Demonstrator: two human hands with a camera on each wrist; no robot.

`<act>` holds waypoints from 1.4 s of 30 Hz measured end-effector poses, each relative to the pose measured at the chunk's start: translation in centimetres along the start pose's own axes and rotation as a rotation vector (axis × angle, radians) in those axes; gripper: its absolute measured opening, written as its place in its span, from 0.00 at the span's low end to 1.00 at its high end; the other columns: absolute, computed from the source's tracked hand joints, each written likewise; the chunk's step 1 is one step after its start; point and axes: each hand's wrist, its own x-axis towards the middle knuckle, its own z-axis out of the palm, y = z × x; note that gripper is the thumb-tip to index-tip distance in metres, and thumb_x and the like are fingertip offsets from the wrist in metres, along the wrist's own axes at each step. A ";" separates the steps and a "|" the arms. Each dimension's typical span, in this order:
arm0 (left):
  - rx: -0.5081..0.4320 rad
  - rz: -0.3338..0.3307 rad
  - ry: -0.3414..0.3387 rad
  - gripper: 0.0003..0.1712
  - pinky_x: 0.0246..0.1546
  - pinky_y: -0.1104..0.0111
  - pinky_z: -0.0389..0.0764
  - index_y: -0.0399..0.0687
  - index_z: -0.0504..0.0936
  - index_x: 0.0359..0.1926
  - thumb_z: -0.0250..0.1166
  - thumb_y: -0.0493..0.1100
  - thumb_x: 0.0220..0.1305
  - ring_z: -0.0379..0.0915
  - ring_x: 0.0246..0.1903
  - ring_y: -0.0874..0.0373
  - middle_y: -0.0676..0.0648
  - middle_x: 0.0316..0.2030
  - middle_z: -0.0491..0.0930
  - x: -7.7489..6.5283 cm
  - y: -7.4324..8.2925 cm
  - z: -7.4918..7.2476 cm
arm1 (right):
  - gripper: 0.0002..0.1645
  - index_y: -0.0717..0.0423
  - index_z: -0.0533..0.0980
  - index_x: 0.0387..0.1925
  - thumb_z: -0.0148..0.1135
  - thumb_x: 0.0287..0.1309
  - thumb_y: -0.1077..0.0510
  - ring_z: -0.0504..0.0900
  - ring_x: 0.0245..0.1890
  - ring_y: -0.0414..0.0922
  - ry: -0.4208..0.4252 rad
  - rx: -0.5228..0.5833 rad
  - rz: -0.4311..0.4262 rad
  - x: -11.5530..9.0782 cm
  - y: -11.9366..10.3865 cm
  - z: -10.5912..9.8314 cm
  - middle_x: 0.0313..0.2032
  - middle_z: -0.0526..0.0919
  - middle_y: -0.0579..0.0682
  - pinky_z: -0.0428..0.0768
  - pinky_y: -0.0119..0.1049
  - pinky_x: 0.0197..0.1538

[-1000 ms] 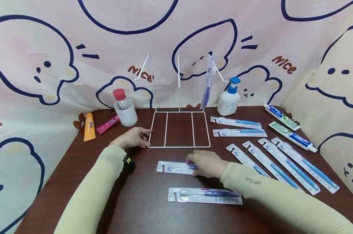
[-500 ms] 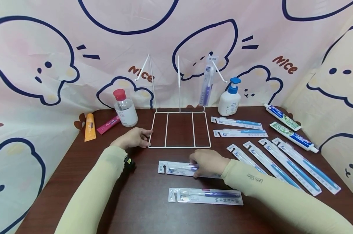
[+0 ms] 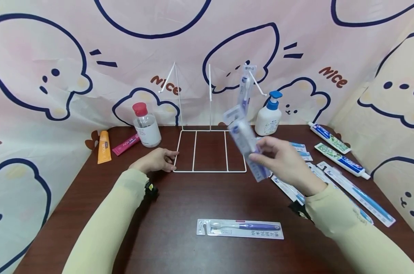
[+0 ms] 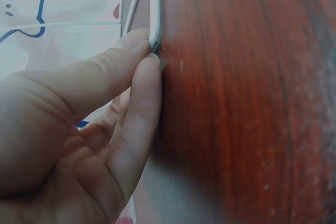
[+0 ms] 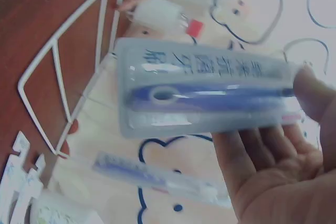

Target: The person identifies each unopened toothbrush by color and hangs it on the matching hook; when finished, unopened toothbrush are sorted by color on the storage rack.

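My right hand [image 3: 283, 161] pinches a purple toothbrush in a clear blister pack [image 3: 242, 139], raised and tilted above the table, slightly blurred. In the right wrist view the toothbrush pack [image 5: 205, 93] lies between thumb and fingers, its hook-hole end toward the hand. My left hand [image 3: 155, 160] holds the front left corner of a white wire display rack [image 3: 210, 172]; the left wrist view has thumb and a finger at the wire corner [image 4: 155, 9]. Another packed purple toothbrush [image 3: 246, 82] hangs on the rack's right hook. One more purple pack [image 3: 240, 229] lies flat near the front.
Several blue toothbrush packs [image 3: 359, 194] lie at the right, partly behind my right arm. Toothpaste tubes [image 3: 342, 160] lie beyond them. A pump bottle [image 3: 268, 120] and a red-capped bottle [image 3: 148, 129] flank the rack. Orange [image 3: 104, 146] and pink [image 3: 126, 144] tubes lie left.
My right hand has lifted the purple toothbrush pack off the table and carried it up and forward toward the rack's right side. The left hand stays at the rack corner.
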 end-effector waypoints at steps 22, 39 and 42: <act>-0.032 -0.020 0.005 0.40 0.32 0.68 0.78 0.47 0.67 0.64 0.71 0.37 0.49 0.69 0.41 0.51 0.42 0.47 0.74 -0.1 -0.1 0.2 | 0.25 0.53 0.72 0.48 0.61 0.54 0.43 0.77 0.46 0.48 0.142 0.056 0.134 2.8 3.1 -2.3 0.48 0.79 0.51 0.75 0.51 0.45; -0.006 -0.005 0.015 0.40 0.33 0.69 0.77 0.49 0.67 0.64 0.72 0.40 0.48 0.69 0.42 0.52 0.44 0.47 0.75 0.1 -0.2 0.2 | 0.27 0.50 0.71 0.52 0.60 0.54 0.41 0.76 0.49 0.49 0.146 0.112 0.154 6.0 4.9 -1.5 0.51 0.78 0.50 0.71 0.55 0.50; 0.008 0.002 0.018 0.40 0.33 0.70 0.77 0.48 0.67 0.64 0.72 0.40 0.48 0.69 0.42 0.52 0.44 0.47 0.75 0.1 -0.2 0.1 | 0.27 0.51 0.72 0.51 0.59 0.54 0.41 0.76 0.48 0.49 0.141 0.099 0.137 7.1 5.4 -1.5 0.51 0.78 0.51 0.72 0.53 0.50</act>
